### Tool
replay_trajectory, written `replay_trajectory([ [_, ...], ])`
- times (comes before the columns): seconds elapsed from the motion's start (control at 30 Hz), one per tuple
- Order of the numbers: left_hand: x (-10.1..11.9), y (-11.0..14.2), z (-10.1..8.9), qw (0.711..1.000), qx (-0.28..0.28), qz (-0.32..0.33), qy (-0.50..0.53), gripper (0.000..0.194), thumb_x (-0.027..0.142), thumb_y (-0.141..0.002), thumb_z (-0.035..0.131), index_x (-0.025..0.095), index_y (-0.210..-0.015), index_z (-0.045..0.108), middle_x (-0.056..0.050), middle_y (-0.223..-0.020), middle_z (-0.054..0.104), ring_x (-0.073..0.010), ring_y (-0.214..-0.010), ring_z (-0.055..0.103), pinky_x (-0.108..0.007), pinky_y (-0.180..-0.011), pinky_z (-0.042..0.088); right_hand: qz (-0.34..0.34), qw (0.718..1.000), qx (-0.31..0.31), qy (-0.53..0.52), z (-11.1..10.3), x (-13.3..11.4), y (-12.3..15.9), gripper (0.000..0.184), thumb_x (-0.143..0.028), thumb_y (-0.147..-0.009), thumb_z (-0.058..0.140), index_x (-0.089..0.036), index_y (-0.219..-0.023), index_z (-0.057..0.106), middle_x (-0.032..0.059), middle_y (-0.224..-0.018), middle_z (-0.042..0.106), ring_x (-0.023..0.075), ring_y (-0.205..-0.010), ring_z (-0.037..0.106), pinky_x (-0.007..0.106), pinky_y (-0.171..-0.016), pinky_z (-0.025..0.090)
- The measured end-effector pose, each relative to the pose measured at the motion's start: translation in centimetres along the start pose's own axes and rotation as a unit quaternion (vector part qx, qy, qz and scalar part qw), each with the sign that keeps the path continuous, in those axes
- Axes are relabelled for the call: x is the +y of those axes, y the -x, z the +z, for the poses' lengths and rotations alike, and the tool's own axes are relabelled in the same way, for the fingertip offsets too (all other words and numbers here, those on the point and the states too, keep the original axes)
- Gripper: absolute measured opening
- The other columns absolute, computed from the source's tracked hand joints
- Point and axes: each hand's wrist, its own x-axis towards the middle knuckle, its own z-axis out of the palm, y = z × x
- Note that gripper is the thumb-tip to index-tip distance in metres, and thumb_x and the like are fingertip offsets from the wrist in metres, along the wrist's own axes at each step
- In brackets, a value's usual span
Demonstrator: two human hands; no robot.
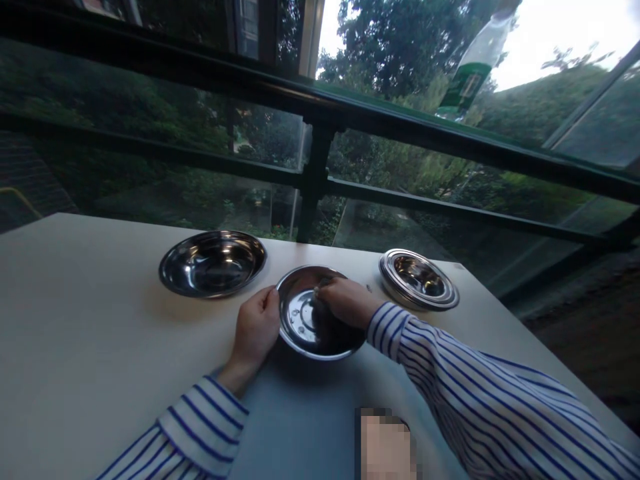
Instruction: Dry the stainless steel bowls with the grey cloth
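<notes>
A shiny metal bowl [323, 351] sits in the middle of the white table, tipped slightly toward me. My left hand [257, 327] is closed on its left rim, thumb on top. Reaching in from the right, my right hand [347, 300] is inside the bowl with its fingers curled together against the inner wall. Something small and pale may show at those fingertips, but I cannot make out what it is. Several small bright spots lie on the bowl's bottom; whether they are drops or reflections I cannot tell.
A wider metal bowl [215, 290] stands at the back left of the white table [100, 333]. Stacked metal bowls [420, 303] stand at the back right. Behind the table runs a dark green railing [400, 130] with glass panels and a green-labelled plastic bottle [470, 77] on it.
</notes>
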Motion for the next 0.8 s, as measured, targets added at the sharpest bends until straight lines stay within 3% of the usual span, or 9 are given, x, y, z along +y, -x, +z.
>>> replay_trajectory([
  [0.17,-0.1,0.2,0.3,1.0,0.002,-0.012,0.005,0.029,0.029,-0.079,0.042,0.014,-0.075,0.066,-0.003,-0.067,0.067,-0.0185,-0.069,0.061,-0.025,-0.063,0.043,-0.043,0.998,-0.043,-0.009,-0.5,-0.7,3.3,0.02,-0.008,-0.079,0.051,-0.014,-0.083,0.07,0.0104,-0.074,0.068,0.0201,-0.071,0.065,0.027,-0.063,0.044],
  [0.33,-0.2,0.2,0.2,1.0,-0.007,-0.011,0.017,0.029,0.031,-0.079,0.043,0.014,-0.073,0.065,-0.003,-0.066,0.065,-0.0184,-0.067,0.06,-0.025,-0.062,0.044,-0.137,0.987,-0.043,-0.068,-0.1,-3.5,3.1,0.025,-0.012,-0.08,0.052,-0.023,-0.094,0.069,0.0023,-0.088,0.069,0.0131,-0.081,0.063,0.019,-0.07,0.042],
  [0.43,-0.1,0.2,0.0,0.999,-0.019,-0.006,0.026,0.03,0.031,-0.079,0.043,0.014,-0.078,0.067,-0.003,-0.068,0.067,-0.0181,-0.068,0.061,-0.025,-0.063,0.045,-0.118,0.99,-0.001,-0.077,0.6,-3.6,1.3,0.026,-0.011,-0.084,0.047,-0.02,-0.099,0.067,0.0057,-0.098,0.067,0.0146,-0.088,0.061,0.022,-0.076,0.042],
  [0.6,-0.1,0.2,0.1,0.999,-0.018,-0.004,0.029,0.029,0.029,-0.08,0.043,0.014,-0.08,0.067,-0.004,-0.073,0.069,-0.0187,-0.075,0.062,-0.025,-0.069,0.045,-0.043,0.996,0.044,-0.069,1.1,-1.2,0.3,0.021,-0.012,-0.087,0.045,-0.011,-0.093,0.065,0.01,-0.09,0.066,0.0184,-0.085,0.06,0.031,-0.078,0.043],
  [0.67,-0.1,0.2,0.2,0.999,-0.016,-0.008,0.028,0.029,0.029,-0.08,0.043,0.014,-0.078,0.067,-0.004,-0.071,0.068,-0.0188,-0.074,0.062,-0.025,-0.067,0.045,-0.047,0.995,0.04,-0.074,1.0,-1.1,1.0,0.017,-0.017,-0.088,0.047,-0.012,-0.09,0.064,0.0065,-0.088,0.065,0.017,-0.083,0.06,0.033,-0.078,0.044],
  [0.8,-0.3,0.2,0.2,1.0,-0.015,-0.011,0.025,0.029,0.031,-0.079,0.042,0.014,-0.073,0.065,-0.003,-0.066,0.065,-0.0184,-0.068,0.06,-0.025,-0.064,0.045,-0.109,0.989,0.009,-0.104,1.0,-2.9,2.5,0.019,-0.016,-0.086,0.049,-0.018,-0.089,0.068,0.0047,-0.091,0.066,0.0132,-0.079,0.059,0.025,-0.075,0.042],
])
